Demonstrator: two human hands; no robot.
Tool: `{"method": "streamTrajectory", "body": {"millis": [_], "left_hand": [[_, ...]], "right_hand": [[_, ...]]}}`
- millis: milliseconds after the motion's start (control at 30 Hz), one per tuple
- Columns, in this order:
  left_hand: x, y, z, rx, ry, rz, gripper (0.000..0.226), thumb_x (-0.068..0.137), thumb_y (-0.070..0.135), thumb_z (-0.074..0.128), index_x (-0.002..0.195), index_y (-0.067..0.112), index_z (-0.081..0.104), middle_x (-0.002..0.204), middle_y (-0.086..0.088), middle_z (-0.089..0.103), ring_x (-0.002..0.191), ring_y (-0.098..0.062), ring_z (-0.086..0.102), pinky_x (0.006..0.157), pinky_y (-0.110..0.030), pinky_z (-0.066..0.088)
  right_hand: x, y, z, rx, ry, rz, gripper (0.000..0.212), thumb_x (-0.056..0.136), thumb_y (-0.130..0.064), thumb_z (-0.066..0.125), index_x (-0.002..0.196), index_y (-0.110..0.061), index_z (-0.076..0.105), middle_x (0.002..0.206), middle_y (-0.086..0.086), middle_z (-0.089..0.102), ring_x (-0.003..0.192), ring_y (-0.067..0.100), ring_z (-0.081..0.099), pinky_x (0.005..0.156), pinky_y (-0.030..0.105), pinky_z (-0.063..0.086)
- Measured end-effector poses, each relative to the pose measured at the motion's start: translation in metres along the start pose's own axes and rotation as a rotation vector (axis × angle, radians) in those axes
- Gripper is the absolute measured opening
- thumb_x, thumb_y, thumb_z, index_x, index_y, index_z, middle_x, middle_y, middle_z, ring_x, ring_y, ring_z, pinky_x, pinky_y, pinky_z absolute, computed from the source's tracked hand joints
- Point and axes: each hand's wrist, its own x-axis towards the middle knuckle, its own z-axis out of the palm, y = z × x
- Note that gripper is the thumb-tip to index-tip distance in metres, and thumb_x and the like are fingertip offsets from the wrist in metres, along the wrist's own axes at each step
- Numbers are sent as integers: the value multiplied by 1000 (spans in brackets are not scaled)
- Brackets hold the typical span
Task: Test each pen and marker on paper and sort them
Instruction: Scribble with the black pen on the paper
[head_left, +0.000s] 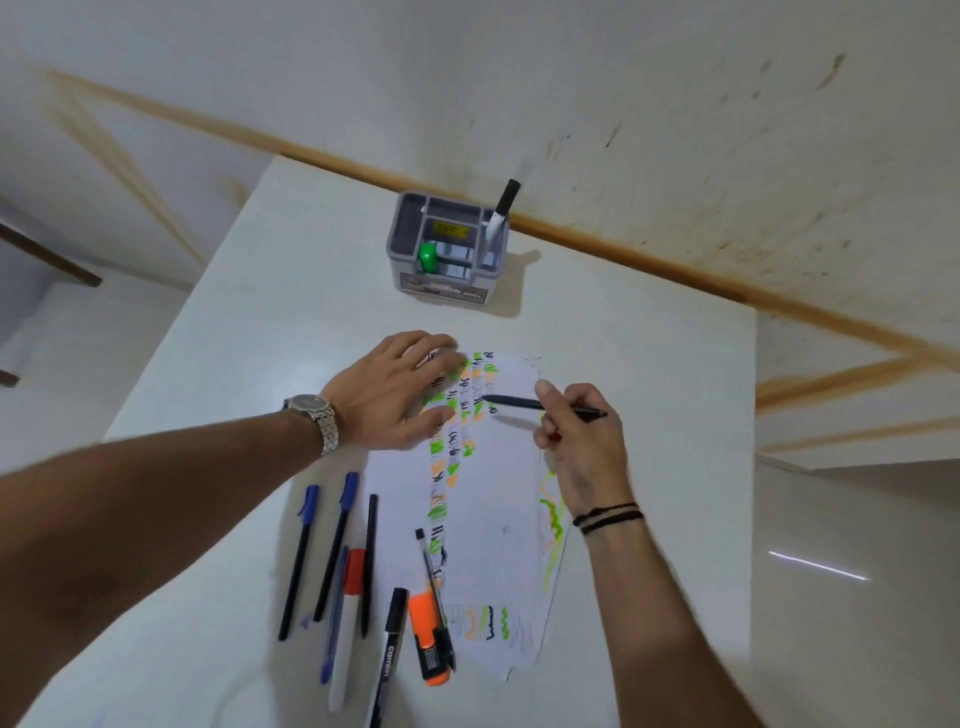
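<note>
The white table (649, 364) is seen first, with the scribbled paper (498, 499) laid at its centre. At twelve o'clock of the paper, a grey desk organiser (447, 249) is stood; a black-capped marker (501, 213) is leaned in its right compartment, a green-capped marker (429, 258) is lodged front-left. The paper's ten o'clock corner is pressed flat by the left hand (400, 400), fingers spread. A black pen (540, 406) is pinched by the right hand (582, 441), tip pointed nine o'clock onto the scribbles. Untested pens (332, 545) and an orange highlighter (428, 636) are lined up at seven o'clock.
</note>
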Motion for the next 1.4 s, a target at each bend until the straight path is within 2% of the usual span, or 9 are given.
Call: {"method": "streamTrajectory", "body": {"millis": [133,233,400,467,600,800,1033,1200,1400], "left_hand": [[4,-2,4,-19,32,-8,68,103,63,41,159,24,40,163,-3,43,146,-29,43,124,-47,35],[4,-4,8,-34,72,-6,65,103,61,44,157,26,42,162,-1,43,143,-28,45,123,-45,35],[4,-7,12,-29,107,-5,63,103,59,48,157,28,43,162,1,43,142,-26,44,122,-44,35],[3,-7,13,-28,116,-5,63,103,59,48,157,28,43,162,1,43,142,-26,44,121,-43,36],[4,-6,13,-29,111,-10,63,102,60,48,156,28,44,162,0,43,142,-26,44,122,-44,35],[4,-5,12,-23,103,-16,65,102,61,46,159,29,41,164,1,41,144,-25,42,122,-42,34],[3,-5,12,-28,108,-19,64,101,61,47,157,30,43,163,1,42,144,-26,43,122,-43,34],[3,-4,10,-36,114,-18,64,101,60,49,157,29,44,162,1,43,143,-26,43,121,-42,35],[3,-4,11,-32,115,-19,65,101,61,48,158,29,44,162,1,43,143,-25,43,121,-41,34]], "right_hand": [[11,6,17,109,-43,84,11,107,-14,59,97,-13,60,67,11,63,54,21,64,54,34,51],[10,10,21,135,-108,90,37,112,-31,52,120,-2,73,96,25,77,82,30,74,74,38,62],[8,31,14,-58,-33,-104,28,94,-15,81,78,-11,58,66,4,58,49,13,46,49,23,36],[5,39,11,-158,-51,-170,32,96,-9,79,80,-14,51,64,5,52,47,12,46,50,19,40],[-3,40,11,-350,-159,-274,10,103,-16,71,99,-8,66,79,1,75,64,18,69,61,24,55],[-6,48,10,-461,-140,-315,31,95,-20,81,76,-13,57,64,-16,62,66,3,63,66,23,49],[-6,53,13,-497,-115,-365,34,96,-15,79,74,-8,54,64,-2,61,67,4,63,64,18,46],[-2,56,13,-460,-32,-362,33,96,-14,76,74,-9,52,64,1,61,70,26,65,65,33,49],[-7,53,14,-494,-111,-365,36,97,-15,78,72,-12,51,59,-13,58,61,3,56,62,19,43]]}}
